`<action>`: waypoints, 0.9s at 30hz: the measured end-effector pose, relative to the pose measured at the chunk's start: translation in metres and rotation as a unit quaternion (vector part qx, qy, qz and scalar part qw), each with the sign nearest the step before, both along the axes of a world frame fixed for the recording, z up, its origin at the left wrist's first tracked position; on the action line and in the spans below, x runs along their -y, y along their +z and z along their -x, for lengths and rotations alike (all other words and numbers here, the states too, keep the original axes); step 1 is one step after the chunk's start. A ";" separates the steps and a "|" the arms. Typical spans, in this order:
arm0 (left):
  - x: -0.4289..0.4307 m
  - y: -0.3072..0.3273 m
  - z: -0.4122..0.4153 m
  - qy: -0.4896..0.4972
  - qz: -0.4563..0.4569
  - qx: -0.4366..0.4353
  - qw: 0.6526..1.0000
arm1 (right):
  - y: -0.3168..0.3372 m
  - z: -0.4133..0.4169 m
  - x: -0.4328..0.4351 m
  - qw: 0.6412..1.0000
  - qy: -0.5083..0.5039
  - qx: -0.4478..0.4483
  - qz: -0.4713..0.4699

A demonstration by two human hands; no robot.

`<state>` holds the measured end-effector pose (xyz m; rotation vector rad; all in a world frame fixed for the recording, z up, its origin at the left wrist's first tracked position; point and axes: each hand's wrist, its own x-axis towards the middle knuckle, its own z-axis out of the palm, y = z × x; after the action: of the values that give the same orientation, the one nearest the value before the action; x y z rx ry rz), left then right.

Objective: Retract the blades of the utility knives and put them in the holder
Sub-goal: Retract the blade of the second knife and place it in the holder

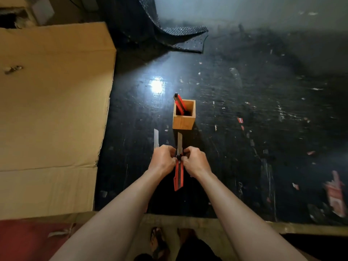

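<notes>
1. Left hand (163, 160) and right hand (195, 161) both pinch the held knife (178, 176) near its black slider; its blade points to 12 o'clock, still extended, red handle toward 6 o'clock.
2. Holder (183, 123), a wooden box, stands on the dark table (244, 129) just beyond the blade tip; one stowed knife (179, 103) leans inside toward 11 o'clock.
3. A second blade (156, 138) shows at 10 o'clock of the left hand; its handle is hidden.

Second knife (156, 137) on the counter (244, 129): only blade shows, handle hidden behind left hand (163, 160). Held knife (178, 176) slider covered by fingers. Holder (183, 117) hides lower part of stowed knife (179, 103).
</notes>
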<state>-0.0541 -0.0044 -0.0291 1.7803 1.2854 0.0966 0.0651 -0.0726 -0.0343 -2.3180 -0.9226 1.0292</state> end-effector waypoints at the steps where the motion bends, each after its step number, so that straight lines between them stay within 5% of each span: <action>1: 0.003 -0.003 0.000 0.002 0.004 0.000 1.000 | -0.003 0.002 0.003 1.000 -0.003 -0.012 0.008; 14: 0.025 0.011 0.009 0.110 0.052 0.100 0.987 | 0.011 0.008 0.030 0.973 -0.128 -0.161 -0.102; 27: 0.007 0.118 0.027 0.014 0.133 0.319 0.938 | 0.121 -0.005 0.027 0.926 -0.092 -0.193 -0.311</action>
<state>-0.0810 -0.0118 0.0886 1.3357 0.8039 0.4570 0.0701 -0.1000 0.0863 -1.5703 -0.7183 0.8996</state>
